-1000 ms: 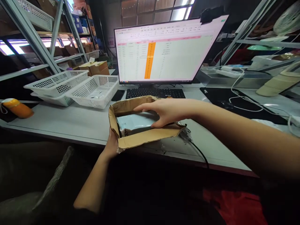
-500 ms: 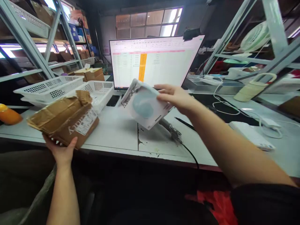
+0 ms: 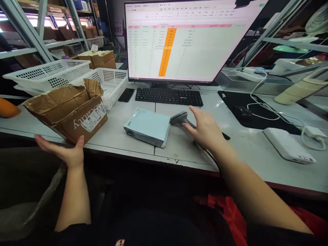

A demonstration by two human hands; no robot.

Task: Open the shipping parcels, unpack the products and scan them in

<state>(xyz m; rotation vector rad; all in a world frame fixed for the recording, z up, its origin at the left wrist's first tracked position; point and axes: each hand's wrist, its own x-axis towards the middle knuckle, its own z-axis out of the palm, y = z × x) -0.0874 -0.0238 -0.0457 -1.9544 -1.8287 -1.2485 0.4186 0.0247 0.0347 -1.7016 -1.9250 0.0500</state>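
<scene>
A brown cardboard box (image 3: 79, 119) with raised flaps and a white label tilts at the desk's front edge. My left hand (image 3: 68, 153) is spread open just below its near corner; whether the fingertips touch it I cannot tell. A light-blue flat box (image 3: 148, 124) lies on the desk in the middle. Beside it rests a grey handheld barcode scanner (image 3: 180, 117), its cord hanging over the front edge. Over the scanner's handle is my right hand (image 3: 207, 128), thumb and fingers apart, hiding part of the handle.
Behind lie a black keyboard (image 3: 169, 96) and a phone (image 3: 126, 95) below the monitor (image 3: 200, 48). White plastic baskets (image 3: 112, 78) stand at the left. A mouse (image 3: 242, 112), white cables and a white power bank (image 3: 288, 146) occupy the right.
My right hand has let go of the flat box, which now lies on the desk, and moved over the scanner. My left hand's fingers have opened out beneath the cardboard box. The view has tipped down.
</scene>
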